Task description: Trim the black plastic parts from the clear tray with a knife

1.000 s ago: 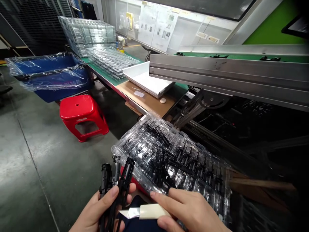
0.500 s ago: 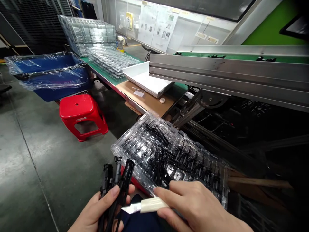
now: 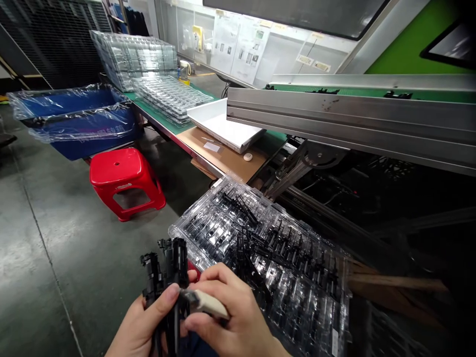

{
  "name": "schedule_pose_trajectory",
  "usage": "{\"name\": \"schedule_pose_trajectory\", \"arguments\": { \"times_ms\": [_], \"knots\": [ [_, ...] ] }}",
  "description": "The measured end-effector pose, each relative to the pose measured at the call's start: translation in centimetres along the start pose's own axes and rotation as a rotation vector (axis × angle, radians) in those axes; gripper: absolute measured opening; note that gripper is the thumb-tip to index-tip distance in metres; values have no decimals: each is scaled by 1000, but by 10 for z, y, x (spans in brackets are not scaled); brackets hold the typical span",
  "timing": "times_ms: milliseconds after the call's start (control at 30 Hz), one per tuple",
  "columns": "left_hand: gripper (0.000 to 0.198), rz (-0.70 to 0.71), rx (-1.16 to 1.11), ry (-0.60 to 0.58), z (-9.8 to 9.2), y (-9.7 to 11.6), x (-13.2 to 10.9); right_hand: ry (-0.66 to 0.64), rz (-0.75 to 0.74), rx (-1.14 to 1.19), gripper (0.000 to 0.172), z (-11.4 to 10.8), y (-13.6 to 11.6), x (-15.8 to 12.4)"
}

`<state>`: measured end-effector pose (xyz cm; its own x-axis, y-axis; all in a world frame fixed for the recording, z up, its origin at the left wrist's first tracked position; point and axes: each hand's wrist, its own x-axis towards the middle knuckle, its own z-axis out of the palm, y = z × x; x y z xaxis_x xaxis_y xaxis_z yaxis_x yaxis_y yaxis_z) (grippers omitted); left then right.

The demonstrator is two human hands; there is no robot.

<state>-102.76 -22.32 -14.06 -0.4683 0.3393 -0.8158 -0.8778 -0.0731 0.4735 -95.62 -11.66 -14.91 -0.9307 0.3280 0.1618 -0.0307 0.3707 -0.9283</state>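
Several long black plastic parts stand bunched in my left hand, its thumb pressed across them and its fingers wrapped behind. My right hand grips a knife by its cream handle. The knife's blade end is blurred and lies against the black parts, beside my left thumb. Just beyond both hands is a clear plastic tray with moulded slots. Black parts of like shape sit in rows at its right, and others lie loose across its middle.
A red stool stands on the floor at left, before blue bins lined with plastic film. On the bench are stacked clear trays and a white tray. A metal-sided conveyor with a green belt crosses the right side.
My right hand has moved left, bringing the knife from beside the black parts onto them. The bunch in my left hand has turned and shifted slightly left.
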Motion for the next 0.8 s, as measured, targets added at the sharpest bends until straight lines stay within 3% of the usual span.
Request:
{"name": "schedule_pose_trajectory", "arguments": {
  "times_ms": [133, 267, 367, 467, 533, 600, 667, 800],
  "knots": [
    [46, 150, -21, 91, 1, -6, 6, 141, -147, -173, 16, 18, 12, -1],
    [51, 106, -54, 104, 0, -2, 12, 264, -209, -280, 15, 29, 26, -9],
    [51, 53, -98, 88, -1, 4, 16, 126, -60, -213, 16, 23, 30, -13],
    [49, 6, -143, 75, -7, 9, 21, -55, 139, -262, 24, -1, 38, -6],
    [45, -34, -161, 58, -13, 13, 25, 29, 285, -373, 13, -26, 55, 5],
    [42, -96, -151, 13, -17, 18, 28, 220, 420, -488, 20, -54, 82, 18],
    [42, -152, -125, -39, -18, 22, 26, 323, 489, -556, 26, -79, 114, 29],
    [48, -209, -114, -94, -11, 26, 15, 365, 599, -571, 21, -105, 164, 40]
  ]
}}
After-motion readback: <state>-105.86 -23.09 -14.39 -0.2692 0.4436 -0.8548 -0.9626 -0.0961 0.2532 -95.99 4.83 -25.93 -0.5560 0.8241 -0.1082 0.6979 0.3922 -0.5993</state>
